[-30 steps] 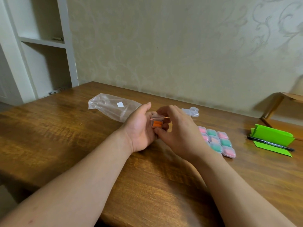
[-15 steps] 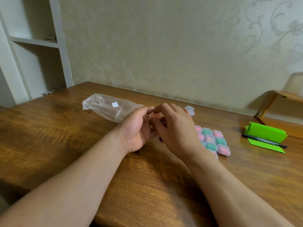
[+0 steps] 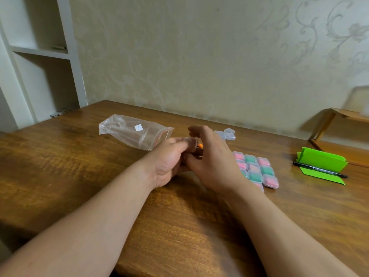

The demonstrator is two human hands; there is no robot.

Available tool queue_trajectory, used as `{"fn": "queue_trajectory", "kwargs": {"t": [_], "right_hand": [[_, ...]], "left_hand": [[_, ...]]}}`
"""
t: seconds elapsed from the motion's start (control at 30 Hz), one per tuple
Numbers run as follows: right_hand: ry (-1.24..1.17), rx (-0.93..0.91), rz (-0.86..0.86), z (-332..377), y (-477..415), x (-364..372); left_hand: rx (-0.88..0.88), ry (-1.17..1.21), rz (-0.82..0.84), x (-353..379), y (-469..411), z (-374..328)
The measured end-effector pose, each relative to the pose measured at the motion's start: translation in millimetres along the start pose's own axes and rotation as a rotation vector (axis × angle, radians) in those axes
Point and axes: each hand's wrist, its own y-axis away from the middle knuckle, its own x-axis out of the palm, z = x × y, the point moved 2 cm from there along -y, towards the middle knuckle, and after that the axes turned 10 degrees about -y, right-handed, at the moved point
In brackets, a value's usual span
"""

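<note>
We log a wooden table (image 3: 79, 176), a clear zip bag (image 3: 135, 132) on it and a block of pink and green earplug cases (image 3: 255, 170) to the right. Left hand (image 3: 169, 160) curls round a small clear case (image 3: 199, 145) (mostly hidden, orange bit showing). Right hand (image 3: 211, 162) arches over it, fingers lifted and loose.
</note>
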Motion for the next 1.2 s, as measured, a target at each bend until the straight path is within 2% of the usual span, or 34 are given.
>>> {"fn": "queue_trajectory", "kwargs": {"t": [0.2,0.43,0.73,0.87,1.03,1.2], "right_hand": [[0.083,-0.008,0.054,3,1,3],[0.098,-0.027,-0.029,-3,-2,2],[0.041,0.048,0.018,-6,-5,-12],[0.111,0.064,-0.041,-13,-7,-40],[0.168,0.216,-0.120,-50,28,-108],[0.090,0.314,-0.119,-79,80,-145]], "left_hand": [[-0.008,-0.017,-0.009,-1,-1,3],[0.045,-0.033,-0.013,0,-5,4],[0.132,-0.252,-0.080,3,0,2],[0.207,-0.344,-0.170,8,0,1],[0.342,-0.412,-0.328,2,6,-5],[0.397,-0.538,-0.379,27,11,-2]]}}
